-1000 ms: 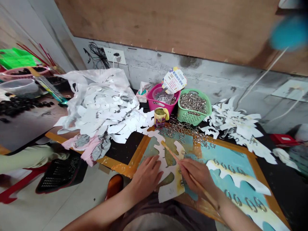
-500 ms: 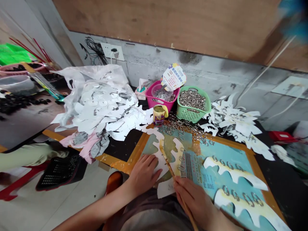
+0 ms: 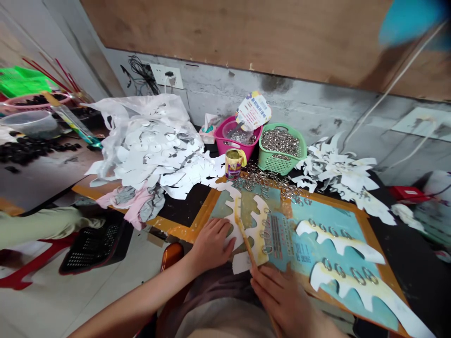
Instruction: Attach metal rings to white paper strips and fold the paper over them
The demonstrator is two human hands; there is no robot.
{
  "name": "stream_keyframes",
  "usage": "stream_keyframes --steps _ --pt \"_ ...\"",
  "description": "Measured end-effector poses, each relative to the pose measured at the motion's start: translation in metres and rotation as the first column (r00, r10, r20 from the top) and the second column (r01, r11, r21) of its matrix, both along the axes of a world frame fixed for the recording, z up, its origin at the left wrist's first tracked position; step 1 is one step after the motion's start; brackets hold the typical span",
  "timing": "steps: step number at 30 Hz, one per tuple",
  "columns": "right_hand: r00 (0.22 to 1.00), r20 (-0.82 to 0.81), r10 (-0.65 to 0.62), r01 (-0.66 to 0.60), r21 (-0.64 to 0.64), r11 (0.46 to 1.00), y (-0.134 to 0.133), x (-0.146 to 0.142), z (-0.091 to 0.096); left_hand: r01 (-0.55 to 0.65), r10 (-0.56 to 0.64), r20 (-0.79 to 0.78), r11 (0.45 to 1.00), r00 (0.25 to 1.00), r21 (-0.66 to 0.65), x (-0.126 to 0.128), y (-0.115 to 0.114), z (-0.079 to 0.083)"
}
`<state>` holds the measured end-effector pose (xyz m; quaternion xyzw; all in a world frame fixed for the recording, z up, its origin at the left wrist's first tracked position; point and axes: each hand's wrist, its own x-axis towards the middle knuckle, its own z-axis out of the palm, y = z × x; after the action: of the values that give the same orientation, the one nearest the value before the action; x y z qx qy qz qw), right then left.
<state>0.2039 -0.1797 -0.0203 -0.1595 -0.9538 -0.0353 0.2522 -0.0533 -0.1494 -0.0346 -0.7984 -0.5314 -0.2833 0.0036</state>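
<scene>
My right hand (image 3: 276, 293) is closed around the handle of a long yellow-stained brush (image 3: 246, 238). The brush's tip rests on a white scalloped cutout (image 3: 237, 224) in front of me. My left hand (image 3: 214, 244) lies with fingers outstretched on that cutout's left edge. Just right of the brush is another cutout (image 3: 261, 231), smeared yellow, with several metal rings (image 3: 266, 225) along its side. Two more ringed cutouts, an upper one (image 3: 340, 241) and a lower one (image 3: 369, 288), lie on the blue board (image 3: 289, 220).
Behind the board stand an open can (image 3: 233, 165), a pink basket (image 3: 243, 151) and a green basket (image 3: 282, 162) of rings. Loose rings (image 3: 262, 178) spill before them. White cutouts are heaped left (image 3: 148, 155) and right (image 3: 341, 169). Another person's leg (image 3: 42, 227) shows at left.
The view has shifted slightly. My right hand has slid a little down and left with the brush, whose tip stays on the white cutout. My left hand remains on the cutout.
</scene>
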Motion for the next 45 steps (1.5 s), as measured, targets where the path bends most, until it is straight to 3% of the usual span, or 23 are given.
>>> stream_keyframes --steps 3,7,10,14,18,21,25,27,31,34,38,42,45 --pt "0.997 -0.016 0.076 -0.077 -0.051 0.996 -0.006 0.001 0.004 0.001 -0.001 -0.015 1.0 1.0 0.003 0.0 -0.001 -0.001" --pt "0.983 -0.098 0.152 -0.167 -0.168 0.971 -0.003 0.013 0.026 -0.004 0.004 -0.019 1.0 1.0 0.001 0.0 -0.002 -0.003" --pt "0.955 -0.294 0.025 -0.142 -0.382 0.913 0.006 0.037 0.044 0.0 0.0 -0.014 1.0 1.0 -0.005 0.0 -0.002 -0.003" --pt "0.778 -0.516 -0.358 -0.139 -0.698 0.702 0.035 0.063 0.056 0.006 -0.006 -0.013 1.0 1.0 -0.007 0.0 -0.002 -0.003" --pt "0.649 -0.522 -0.554 -0.226 -0.827 0.514 0.088 0.051 0.05 0.003 -0.003 -0.009 1.0 1.0 0.006 0.001 -0.002 -0.002" --pt "0.662 -0.446 -0.603 -0.253 -0.889 0.381 0.125 0.03 0.042 0.004 -0.004 -0.003 1.0 1.0 0.012 0.001 -0.002 -0.001" --pt "0.712 -0.353 -0.607 -0.266 -0.936 0.233 0.155 0.017 0.036 -0.001 0.001 0.0 1.0 1.0 -0.002 0.0 -0.002 0.0" --pt "0.706 -0.358 -0.611 -0.281 -0.933 0.223 0.163 0.016 0.037 -0.005 0.005 0.002 1.0 1.0 -0.006 0.0 -0.002 0.0" --pt "0.688 -0.381 -0.618 -0.284 -0.924 0.255 0.173 0.016 0.043 -0.006 0.006 0.009 1.0 1.0 -0.007 0.0 -0.003 0.001" --pt "0.756 -0.342 -0.559 -0.283 -0.94 0.192 0.176 0.015 0.047 -0.001 0.001 0.02 1.0 1.0 -0.013 0.0 -0.003 0.002" --pt "0.714 -0.351 -0.606 -0.296 -0.935 0.193 0.179 0.012 0.05 -0.002 0.003 0.026 1.0 1.0 -0.028 0.0 -0.003 0.003" --pt "0.793 -0.29 -0.536 -0.29 -0.953 0.086 0.182 0.01 0.048 -0.002 0.003 0.027 0.999 1.0 -0.032 0.0 -0.002 0.003" --pt "0.737 -0.327 -0.592 -0.329 -0.938 0.108 0.182 0.009 0.047 -0.001 0.002 0.024 0.999 1.0 -0.041 0.0 -0.002 0.003"
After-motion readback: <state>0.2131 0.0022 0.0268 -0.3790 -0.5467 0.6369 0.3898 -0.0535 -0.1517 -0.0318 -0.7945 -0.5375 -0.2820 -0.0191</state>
